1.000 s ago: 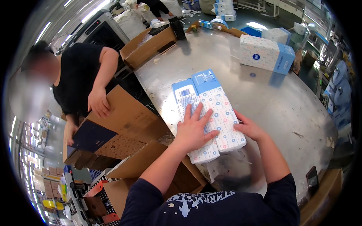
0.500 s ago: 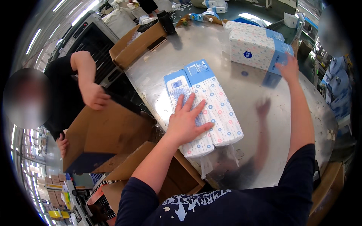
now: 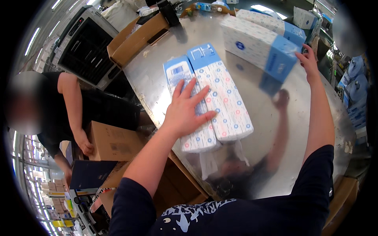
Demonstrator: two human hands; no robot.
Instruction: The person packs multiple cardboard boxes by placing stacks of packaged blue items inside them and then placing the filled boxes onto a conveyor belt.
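Head view: the left hand [image 3: 185, 112] lies flat, fingers [image 3: 199, 96] spread, on two dotted blue-and-white packs [image 3: 220, 94] lying side by side near the middle of the shiny metal worktop [image 3: 275, 157]. Farther right, the right hand [image 3: 309, 61], fingers loosely spread, touches the blue end of a larger white pack [image 3: 258, 45]. A co-worker's hand [image 3: 84, 143] rests on a cardboard box [image 3: 114, 143] at the left.

White packs [image 3: 220, 98] dotted blue and red, blue-ended, on a silver table [image 3: 283, 157].
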